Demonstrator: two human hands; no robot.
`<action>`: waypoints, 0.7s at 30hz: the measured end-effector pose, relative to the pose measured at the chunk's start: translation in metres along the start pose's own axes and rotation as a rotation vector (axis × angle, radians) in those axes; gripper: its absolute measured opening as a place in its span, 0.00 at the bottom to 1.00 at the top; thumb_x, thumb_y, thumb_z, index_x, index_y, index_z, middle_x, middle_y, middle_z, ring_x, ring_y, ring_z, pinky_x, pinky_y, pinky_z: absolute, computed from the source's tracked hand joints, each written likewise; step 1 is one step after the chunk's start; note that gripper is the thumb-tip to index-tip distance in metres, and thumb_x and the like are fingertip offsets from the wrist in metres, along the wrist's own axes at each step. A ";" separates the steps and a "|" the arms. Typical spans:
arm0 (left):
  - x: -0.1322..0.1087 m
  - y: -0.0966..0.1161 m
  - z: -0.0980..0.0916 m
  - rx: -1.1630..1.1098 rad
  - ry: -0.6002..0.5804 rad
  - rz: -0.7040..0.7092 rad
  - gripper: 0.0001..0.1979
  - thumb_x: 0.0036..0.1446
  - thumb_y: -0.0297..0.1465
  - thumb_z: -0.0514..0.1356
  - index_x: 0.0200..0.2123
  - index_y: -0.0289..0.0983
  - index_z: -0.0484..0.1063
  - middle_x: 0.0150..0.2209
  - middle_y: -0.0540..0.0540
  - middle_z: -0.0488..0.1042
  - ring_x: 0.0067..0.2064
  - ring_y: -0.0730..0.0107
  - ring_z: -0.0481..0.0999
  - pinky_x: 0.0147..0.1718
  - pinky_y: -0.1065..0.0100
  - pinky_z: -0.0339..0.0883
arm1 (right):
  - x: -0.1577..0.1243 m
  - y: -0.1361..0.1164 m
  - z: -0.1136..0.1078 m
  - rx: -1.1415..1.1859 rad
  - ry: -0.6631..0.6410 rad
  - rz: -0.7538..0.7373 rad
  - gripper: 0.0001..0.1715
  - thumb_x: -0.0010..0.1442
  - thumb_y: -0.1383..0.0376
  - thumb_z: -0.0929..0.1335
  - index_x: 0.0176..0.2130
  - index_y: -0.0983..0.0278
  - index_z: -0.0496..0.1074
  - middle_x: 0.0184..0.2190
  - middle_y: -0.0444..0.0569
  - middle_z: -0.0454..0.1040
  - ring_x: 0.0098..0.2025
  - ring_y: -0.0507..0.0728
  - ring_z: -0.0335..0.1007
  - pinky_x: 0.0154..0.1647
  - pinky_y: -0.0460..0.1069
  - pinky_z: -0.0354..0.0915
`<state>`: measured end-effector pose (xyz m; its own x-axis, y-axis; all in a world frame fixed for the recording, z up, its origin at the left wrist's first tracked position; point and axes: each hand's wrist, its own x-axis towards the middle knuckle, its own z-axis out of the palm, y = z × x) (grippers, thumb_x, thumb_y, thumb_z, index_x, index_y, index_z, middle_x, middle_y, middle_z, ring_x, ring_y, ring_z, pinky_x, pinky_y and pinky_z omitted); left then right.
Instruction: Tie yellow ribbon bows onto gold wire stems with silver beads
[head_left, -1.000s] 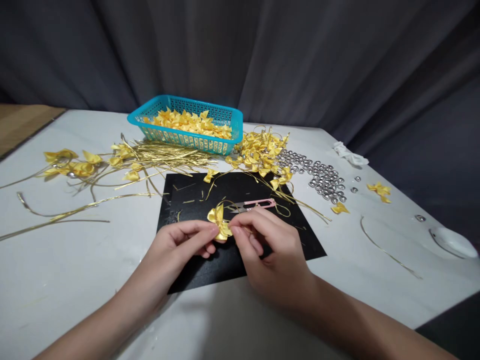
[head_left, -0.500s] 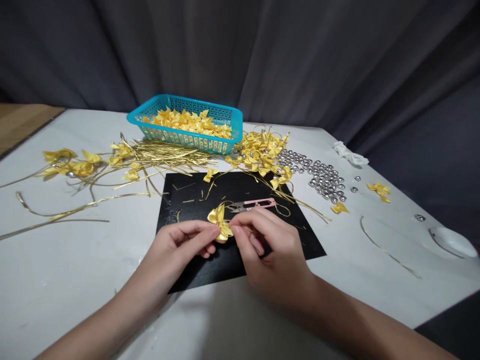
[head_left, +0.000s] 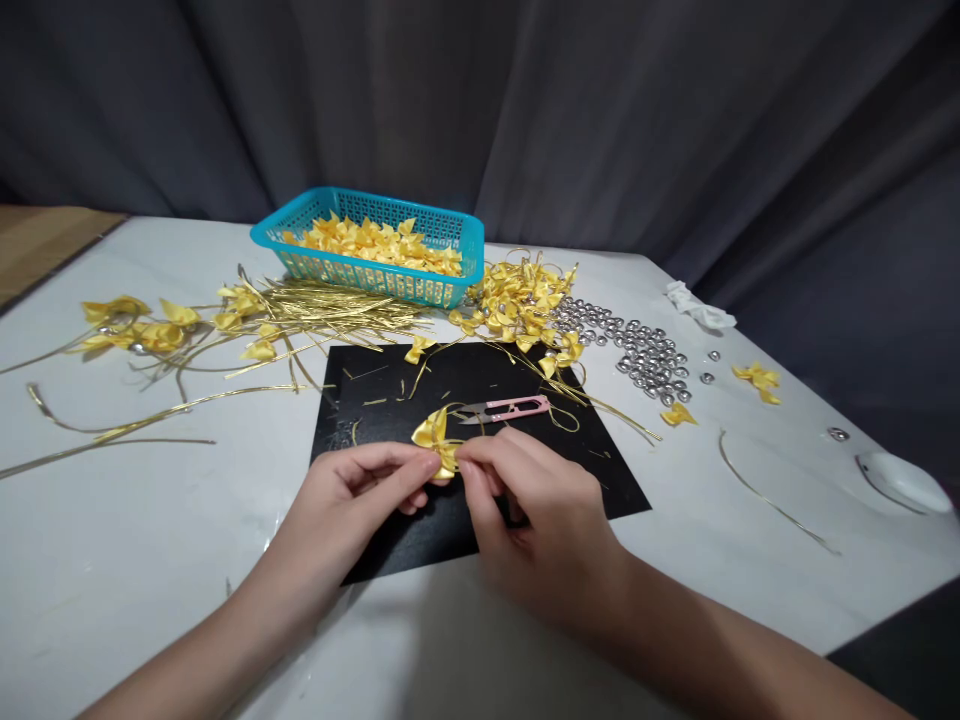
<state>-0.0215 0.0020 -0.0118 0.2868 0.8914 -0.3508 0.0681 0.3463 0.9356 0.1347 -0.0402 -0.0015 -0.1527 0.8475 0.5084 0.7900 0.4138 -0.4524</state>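
A yellow satin ribbon bow (head_left: 433, 432) is held over a black mat (head_left: 405, 545). My left hand (head_left: 375, 485) pinches its lower left side between thumb and fingers. At the bow's right side, the thumb and forefinger of my right hand (head_left: 536, 510) are pinched together, seemingly on the gold cord tied round it; the fingertips hide the exact grip. Just beyond my right hand lie pink-handled thread snips (head_left: 510, 408), their blades pointing left. Short gold cord clippings are scattered on the mat.
A blue basket (head_left: 367, 272) of yellow bows stands at the back. Gold cords (head_left: 337, 305) lie before it, with finished-looking bows (head_left: 525, 300) piled to the right. Silver beads (head_left: 649, 355) spread farther right, near a white crumpled cloth (head_left: 697, 307) and a white oval object (head_left: 904, 483).
My right hand has shifted slightly left and its fingers have closed in at the bow. The snips show more fully. My left hand keeps its pinch.
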 end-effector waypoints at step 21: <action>0.000 0.000 0.001 -0.008 0.018 0.008 0.06 0.45 0.37 0.67 0.23 0.41 0.80 0.22 0.52 0.75 0.27 0.75 0.68 0.28 0.77 0.61 | 0.000 0.001 0.001 0.027 0.016 0.040 0.09 0.58 0.73 0.61 0.31 0.66 0.70 0.21 0.42 0.65 0.19 0.47 0.55 0.22 0.44 0.56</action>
<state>-0.0207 0.0020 -0.0123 0.2704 0.8991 -0.3442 0.0583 0.3416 0.9380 0.1347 -0.0390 -0.0029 -0.1117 0.8580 0.5014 0.7789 0.3889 -0.4919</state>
